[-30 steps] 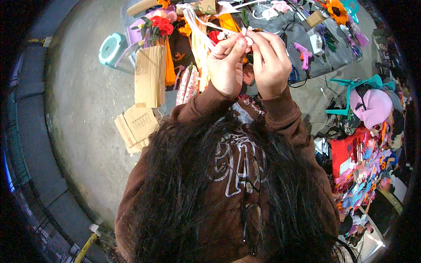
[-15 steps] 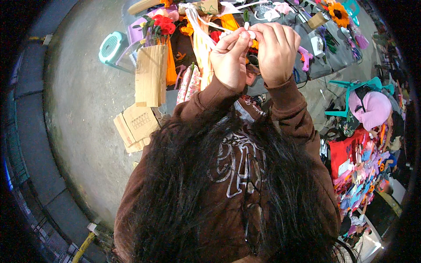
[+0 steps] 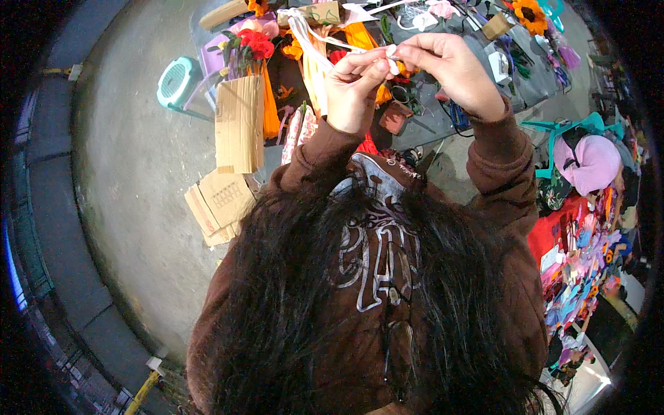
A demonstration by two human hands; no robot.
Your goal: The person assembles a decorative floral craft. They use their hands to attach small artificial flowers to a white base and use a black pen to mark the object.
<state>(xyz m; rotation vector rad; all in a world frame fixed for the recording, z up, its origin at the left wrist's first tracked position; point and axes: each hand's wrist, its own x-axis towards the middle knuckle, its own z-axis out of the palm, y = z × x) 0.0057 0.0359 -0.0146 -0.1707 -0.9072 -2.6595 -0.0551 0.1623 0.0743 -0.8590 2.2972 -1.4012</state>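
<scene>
Above the near side of a cluttered table, my left hand (image 3: 354,90) pinches a small white looped piece (image 3: 393,67), petal-like in shape, between thumb and fingertips. My right hand (image 3: 453,72) comes in from the other side, its thumb and forefinger closed on the upper part of the same piece. Its exact kind is too small to make out. Beyond my left hand lies a bundle of long white fuzzy stems (image 3: 304,34). Red flowers (image 3: 257,44) and orange fuzzy stems (image 3: 270,104) lie to its left.
A cardboard piece (image 3: 238,124) leans at the table's left edge, with flattened cardboard (image 3: 220,200) below it. A mint stool (image 3: 178,83) stands at left. Sunflowers (image 3: 531,17) lie at far right. A teal chair (image 3: 553,142) holds a pink cushion (image 3: 588,164).
My right hand has turned and its wrist has swung outward to the right, fingertips staying at the white piece. More of that piece shows now. My left hand has shifted slightly left.
</scene>
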